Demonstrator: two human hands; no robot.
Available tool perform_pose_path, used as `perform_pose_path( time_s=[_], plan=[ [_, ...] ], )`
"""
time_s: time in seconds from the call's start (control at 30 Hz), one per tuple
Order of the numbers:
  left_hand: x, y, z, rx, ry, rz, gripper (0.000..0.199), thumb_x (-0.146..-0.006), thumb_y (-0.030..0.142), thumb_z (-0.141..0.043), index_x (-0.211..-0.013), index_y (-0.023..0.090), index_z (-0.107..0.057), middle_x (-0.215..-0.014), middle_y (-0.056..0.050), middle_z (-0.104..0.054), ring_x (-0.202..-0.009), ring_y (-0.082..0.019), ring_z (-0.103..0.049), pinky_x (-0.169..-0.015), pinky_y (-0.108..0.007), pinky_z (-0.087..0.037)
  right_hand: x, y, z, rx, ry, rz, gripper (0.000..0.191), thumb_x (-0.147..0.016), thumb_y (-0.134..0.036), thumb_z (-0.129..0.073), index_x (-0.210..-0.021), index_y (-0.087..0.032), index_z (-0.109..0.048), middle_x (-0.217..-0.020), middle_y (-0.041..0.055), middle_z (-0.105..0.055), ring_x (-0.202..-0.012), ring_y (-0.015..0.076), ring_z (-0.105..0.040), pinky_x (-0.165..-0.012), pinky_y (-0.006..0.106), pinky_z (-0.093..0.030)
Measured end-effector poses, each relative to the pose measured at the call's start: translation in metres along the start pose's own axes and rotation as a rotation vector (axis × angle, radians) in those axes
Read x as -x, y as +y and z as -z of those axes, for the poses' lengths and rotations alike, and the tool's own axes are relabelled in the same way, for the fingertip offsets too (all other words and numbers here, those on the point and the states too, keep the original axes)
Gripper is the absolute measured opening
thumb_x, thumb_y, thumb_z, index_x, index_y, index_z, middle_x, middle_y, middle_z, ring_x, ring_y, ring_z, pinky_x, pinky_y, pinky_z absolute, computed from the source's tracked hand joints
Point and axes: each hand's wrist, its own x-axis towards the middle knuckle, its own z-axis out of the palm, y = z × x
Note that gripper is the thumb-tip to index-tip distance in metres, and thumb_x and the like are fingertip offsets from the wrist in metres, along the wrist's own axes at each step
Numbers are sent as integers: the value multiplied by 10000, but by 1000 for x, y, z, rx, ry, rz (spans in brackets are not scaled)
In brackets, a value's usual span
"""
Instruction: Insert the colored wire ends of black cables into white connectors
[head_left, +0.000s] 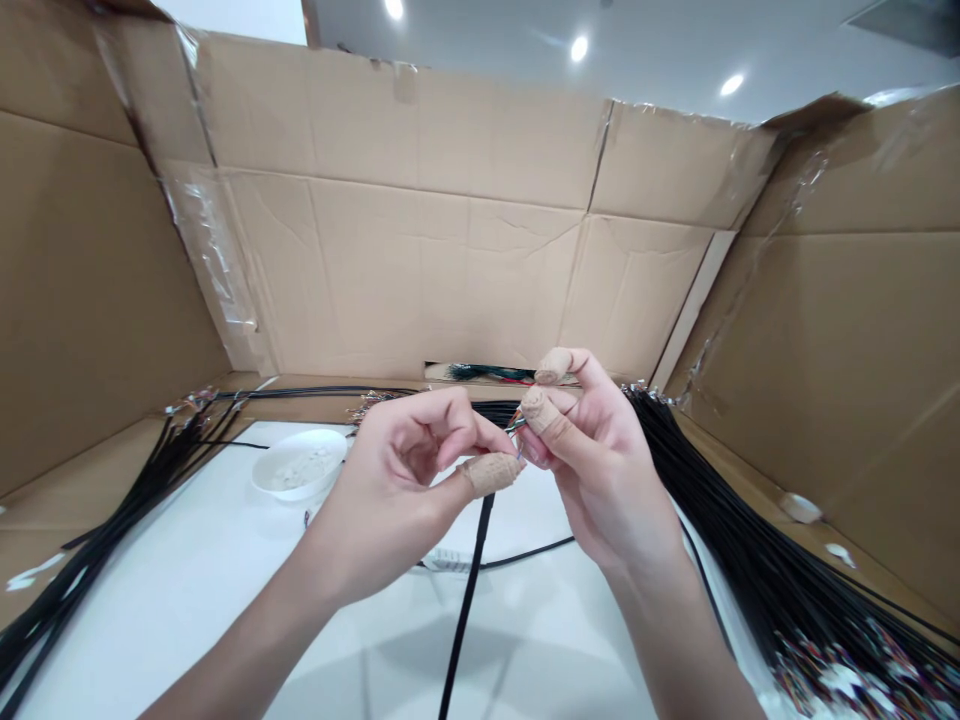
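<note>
I'm seeing the right grip (592, 460) clamping a black cable (474, 570) up close, likely for viewing, while the left grip (397, 470) is hovering alongside, hold unclear.

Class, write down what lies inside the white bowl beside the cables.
The white bowl holds a pale powdery material; it covers the bowl's floor, so nothing beneath shows.

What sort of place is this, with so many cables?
Probably a cable assembly workbench: bundles of black cables with bare wire ends, tan finger cots on the fingers, and a white table walled by cardboard sheets.
</note>
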Motion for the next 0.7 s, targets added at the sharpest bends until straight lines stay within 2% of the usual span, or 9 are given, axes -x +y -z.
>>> perform_pose_path(
  time_s=[0.13,0.23,0.3,0.37,0.43,0.47,0.53,0.6,0.7],
  plan=[
    [-5,2,1,26,25,23,454,-778,72,-708,-556,215,-338,-698,5,-741,-700,-129,-721,-696,-221,-580,1,-1,1,23,-67,27,192,-927,-159,-629,-885,-209,-449,-560,-110,-529,-529,39,-451,-541,145,-377],
    [-5,2,2,-24,17,-40,431,-805,84,-697,-589,223,-352,-702,9,-748,-684,-138,-732,-696,-238,-600,-1,-3,1,41,-82,28,197,-921,-159,-635,-861,-205,-453,-548,-110,-516,-520,39,-453,-530,145,-369],
    [-3,-2,2,-125,32,-183,389,-820,68,-684,-627,228,-387,-716,28,-751,-691,-136,-740,-684,-232,-607,-1,-4,1,35,-35,18,199,-901,-169,-658,-861,-202,-465,-532,-105,-518,-505,40,-444,-515,142,-357],
    [0,-9,-1,-270,92,-406,351,-804,20,-683,-675,236,-438,-751,58,-752,-692,-123,-742,-667,-212,-610,-2,-4,1,17,27,7,216,-865,-171,-688,-867,-200,-474,-520,-94,-543,-496,44,-459,-499,140,-347],
    [2,-18,-4,-418,208,-633,341,-770,-22,-695,-735,250,-493,-798,70,-757,-697,-122,-746,-651,-206,-618,-2,-5,1,-2,72,0,233,-840,-174,-702,-861,-199,-472,-518,-83,-564,-487,48,-467,-488,143,-344],
    [4,-21,-6,-493,272,-704,339,-762,-23,-704,-748,253,-507,-822,62,-767,-705,-131,-752,-638,-208,-623,-1,-5,1,-9,86,-1,235,-836,-176,-702,-856,-199,-469,-517,-82,-562,-483,49,-462,-485,145,-344],
    [7,-25,-10,-658,364,-754,343,-761,11,-723,-679,241,-483,-866,39,-786,-713,-151,-763,-590,-208,-622,-1,-4,1,-15,102,8,223,-846,-180,-686,-845,-199,-464,-514,-85,-546,-474,45,-429,-486,147,-345],
    [10,-25,-14,-807,406,-758,393,-774,42,-724,-600,225,-423,-946,16,-798,-730,-159,-768,-586,-215,-623,0,-4,1,-18,112,19,211,-860,-178,-671,-836,-199,-462,-508,-89,-528,-477,45,-414,-488,146,-345],
    [14,-23,-19,-897,431,-812,402,-771,5,-708,-598,214,-412,-1055,-36,-787,-810,-177,-772,-713,-260,-645,1,-3,0,-18,114,35,204,-882,-173,-657,-827,-200,-463,-503,-90,-529,-483,46,-422,-486,139,-346]
  ],
)
